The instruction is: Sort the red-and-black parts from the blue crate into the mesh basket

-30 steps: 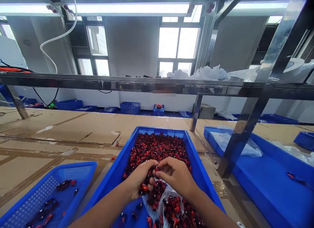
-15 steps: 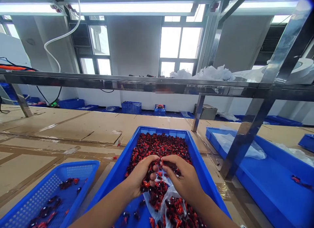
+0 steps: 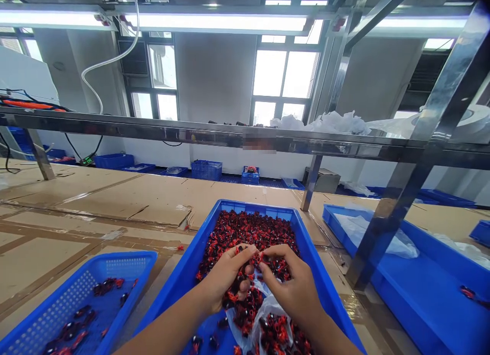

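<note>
A blue plastic bin (image 3: 306, 243) in front of me holds a heap of small red and black parts (image 3: 252, 232), with a crumpled clear plastic bag (image 3: 264, 309) lying among them near me. My left hand (image 3: 225, 278) is cupped over the heap, fingers curled round a clump of parts. My right hand (image 3: 294, 283) rests beside it, fingertips pinching parts at the middle of the pile. The two hands almost touch at the fingertips.
A blue mesh basket (image 3: 126, 263) with several of the same parts stands at the lower left. A large blue tray (image 3: 421, 294) with clear plastic is at the right, behind a slanted steel post (image 3: 398, 202). Cardboard sheets (image 3: 95, 202) cover the bench. A steel shelf rail (image 3: 229, 135) crosses overhead.
Both hands have stayed in the heap, shifting slightly away from me and working the parts. The camera view has tilted a little.
</note>
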`<state>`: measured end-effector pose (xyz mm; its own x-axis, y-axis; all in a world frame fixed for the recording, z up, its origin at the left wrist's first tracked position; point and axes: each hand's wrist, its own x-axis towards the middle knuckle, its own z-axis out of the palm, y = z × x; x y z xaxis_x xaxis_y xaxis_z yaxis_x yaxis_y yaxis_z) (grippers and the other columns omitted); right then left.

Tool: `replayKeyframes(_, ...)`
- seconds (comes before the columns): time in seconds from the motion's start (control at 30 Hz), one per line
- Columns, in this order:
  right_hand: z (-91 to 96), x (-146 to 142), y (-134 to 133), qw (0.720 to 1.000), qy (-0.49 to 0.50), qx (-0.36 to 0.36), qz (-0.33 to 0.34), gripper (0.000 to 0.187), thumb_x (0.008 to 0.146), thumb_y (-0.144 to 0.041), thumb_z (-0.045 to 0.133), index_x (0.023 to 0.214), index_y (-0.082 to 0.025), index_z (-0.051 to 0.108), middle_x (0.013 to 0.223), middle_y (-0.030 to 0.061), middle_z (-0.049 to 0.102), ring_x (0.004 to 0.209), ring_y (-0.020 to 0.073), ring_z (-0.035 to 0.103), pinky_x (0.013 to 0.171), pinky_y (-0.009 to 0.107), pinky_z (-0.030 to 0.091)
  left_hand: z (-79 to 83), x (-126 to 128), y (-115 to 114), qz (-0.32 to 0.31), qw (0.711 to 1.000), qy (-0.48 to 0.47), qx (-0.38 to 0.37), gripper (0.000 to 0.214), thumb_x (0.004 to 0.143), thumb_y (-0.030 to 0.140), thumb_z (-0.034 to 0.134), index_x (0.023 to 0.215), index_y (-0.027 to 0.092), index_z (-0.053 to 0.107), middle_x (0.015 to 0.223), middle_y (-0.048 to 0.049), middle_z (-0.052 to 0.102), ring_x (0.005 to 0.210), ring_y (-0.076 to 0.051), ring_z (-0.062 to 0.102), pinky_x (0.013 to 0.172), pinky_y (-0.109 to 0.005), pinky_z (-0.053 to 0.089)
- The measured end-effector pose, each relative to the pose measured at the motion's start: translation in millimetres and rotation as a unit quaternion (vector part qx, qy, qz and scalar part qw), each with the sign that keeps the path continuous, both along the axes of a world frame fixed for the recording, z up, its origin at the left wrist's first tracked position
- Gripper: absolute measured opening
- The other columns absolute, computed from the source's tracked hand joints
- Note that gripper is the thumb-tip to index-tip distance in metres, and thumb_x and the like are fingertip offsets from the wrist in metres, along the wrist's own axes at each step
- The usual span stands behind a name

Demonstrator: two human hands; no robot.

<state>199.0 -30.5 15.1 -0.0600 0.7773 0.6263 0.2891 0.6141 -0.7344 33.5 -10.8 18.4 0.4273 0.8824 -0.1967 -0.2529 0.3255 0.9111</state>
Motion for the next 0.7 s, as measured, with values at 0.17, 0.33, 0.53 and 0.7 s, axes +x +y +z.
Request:
replayKeyframes(0.17, -5.0, 6.3, 14.2, 0.867, 0.298, -0.346, 0.199, 0.024, 0.071, -0.032, 0.057, 0.092, -0.022, 0.051, 0.070, -0.0049, 0.052, 0.041, 0.0071, 0.035, 0.036, 0.020, 0.027, 4.2, -2.8, -4.3, 0.080, 0.933, 0.250, 0.244, 0.033, 0.082, 0.055, 0.061, 0.091, 0.024, 0.061, 0.056, 0.0063, 0.050, 0.041, -0.009, 0.043, 0.042, -0.020, 0.031)
replayKeyframes(0.33, -13.5, 3.7, 20.4, 0.824, 0.267, -0.437, 0.241, 0.032, 0.075, -0.049, 0.063, 0.076, -0.019, 0.052, 0.052, -0.0102, 0.035, 0.036, 0.0037, 0.019, 0.034, 0.017, 0.008, 5.3, -6.5, -7.6, 0.117, 0.817, 0.379, 0.418, 0.015, 0.087, 0.038, 0.059, 0.094, 0.029, 0.070, 0.078, 0.0019, 0.069, 0.065, -0.014, 0.057, 0.062, -0.021, 0.036)
replayKeyframes(0.53, -19.1, -3.3, 18.4, 0.840, 0.245, -0.424, 0.234, 0.039, 0.075, -0.053, 0.070, 0.072, -0.017, 0.056, 0.045, -0.0137, 0.025, 0.036, 0.0027, 0.015, 0.034, 0.017, 0.009, -2.0, -5.1, -5.6, 0.097, 0.815, 0.370, 0.436, 0.025, 0.087, 0.032, 0.059, 0.109, 0.034, 0.069, 0.091, -0.0003, 0.072, 0.082, -0.021, 0.063, 0.073, -0.023, 0.039)
replayKeyframes(0.7, -15.6, -2.0, 21.8, 0.884, 0.254, -0.356, 0.167, 0.041, 0.073, -0.051, 0.071, 0.067, -0.020, 0.046, 0.043, -0.0123, 0.037, 0.032, 0.0015, 0.016, 0.032, 0.018, 0.008, -0.6, -2.9, -5.5, 0.112, 0.844, 0.358, 0.383, 0.026, 0.084, 0.041, 0.062, 0.107, 0.031, 0.070, 0.082, 0.0005, 0.071, 0.062, -0.016, 0.059, 0.063, -0.022, 0.041)
